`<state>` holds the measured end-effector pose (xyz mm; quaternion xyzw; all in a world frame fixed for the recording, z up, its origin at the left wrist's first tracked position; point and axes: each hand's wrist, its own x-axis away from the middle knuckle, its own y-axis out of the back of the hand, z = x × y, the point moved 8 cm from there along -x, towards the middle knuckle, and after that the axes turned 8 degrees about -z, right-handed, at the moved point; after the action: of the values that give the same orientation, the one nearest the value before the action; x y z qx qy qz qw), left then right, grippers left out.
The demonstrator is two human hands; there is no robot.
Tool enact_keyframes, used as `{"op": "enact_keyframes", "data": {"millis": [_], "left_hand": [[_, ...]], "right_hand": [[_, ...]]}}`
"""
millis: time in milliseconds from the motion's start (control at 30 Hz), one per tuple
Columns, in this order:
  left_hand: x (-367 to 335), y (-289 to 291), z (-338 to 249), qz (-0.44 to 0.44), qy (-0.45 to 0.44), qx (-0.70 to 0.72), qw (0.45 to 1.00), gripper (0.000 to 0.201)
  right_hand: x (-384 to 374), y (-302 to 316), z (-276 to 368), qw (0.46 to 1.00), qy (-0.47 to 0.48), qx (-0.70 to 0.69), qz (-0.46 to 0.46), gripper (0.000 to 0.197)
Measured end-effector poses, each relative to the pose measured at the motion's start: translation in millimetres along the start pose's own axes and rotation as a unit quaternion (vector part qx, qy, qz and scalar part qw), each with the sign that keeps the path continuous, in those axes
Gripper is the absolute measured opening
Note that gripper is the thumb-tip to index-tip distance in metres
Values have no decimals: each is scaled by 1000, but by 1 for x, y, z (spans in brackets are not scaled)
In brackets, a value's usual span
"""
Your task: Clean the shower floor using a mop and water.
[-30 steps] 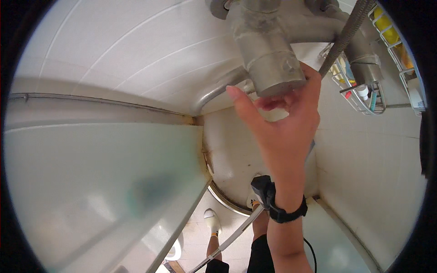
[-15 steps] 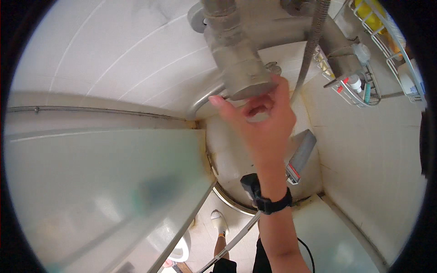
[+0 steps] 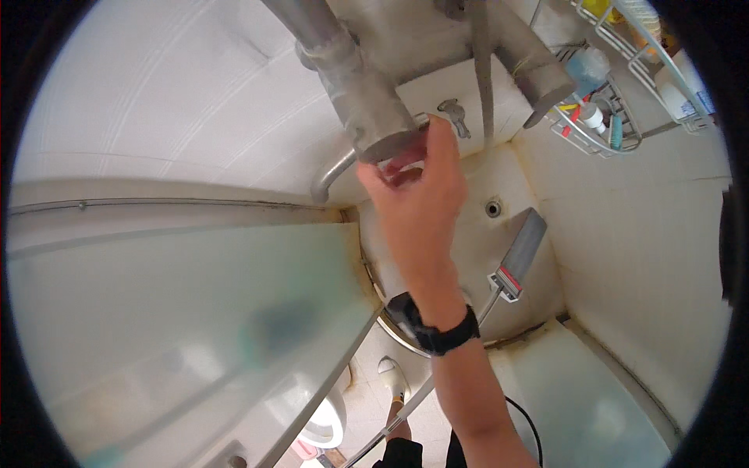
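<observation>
Faucet knob (image 3: 374, 117) has its end grasped by the right hand (image 3: 425, 210), fingers (image 3: 442, 144) parted widely around it

the grip (image 3: 421, 207) has closed in around the metal knob (image 3: 378, 125).

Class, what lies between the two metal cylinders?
In the head view, a hose and wall fitting appear between the left cylinder, at the right hand, and right cylinder.

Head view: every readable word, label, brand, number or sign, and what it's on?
None readable.
Red-and-white label on mop head: too small, blurred.
White container in upper wire rack: blue marking, too blurred.
Tap: no lettering I can make out.
</observation>
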<state>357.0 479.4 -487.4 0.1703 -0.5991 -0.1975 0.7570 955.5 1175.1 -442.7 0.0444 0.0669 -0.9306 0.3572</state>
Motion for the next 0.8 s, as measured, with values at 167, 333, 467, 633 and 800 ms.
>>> {"op": "enact_keyframes", "data": {"millis": [167, 333, 467, 633, 800], "left_hand": [[-14, 18, -21, 16, 43, 64, 997, 13], [-11, 26, -1, 12, 120, 205, 971, 48], [-15, 63, -13, -3, 108, 173, 979, 48], [-16, 86, -15, 16, 118, 111, 987, 50], [-18, 89, -23, 25, 98, 124, 987, 51]], "right_hand": [[-7, 12, 18, 979, 113, 158, 68, 48], [-25, 11, 41, 909, 267, 264, 179, 41], [-27, 8, 61, 806, 417, 356, 222, 32], [-30, 23, 72, 847, 342, 334, 231, 35], [-67, 110, 75, 940, 239, 238, 57, 43]]}}
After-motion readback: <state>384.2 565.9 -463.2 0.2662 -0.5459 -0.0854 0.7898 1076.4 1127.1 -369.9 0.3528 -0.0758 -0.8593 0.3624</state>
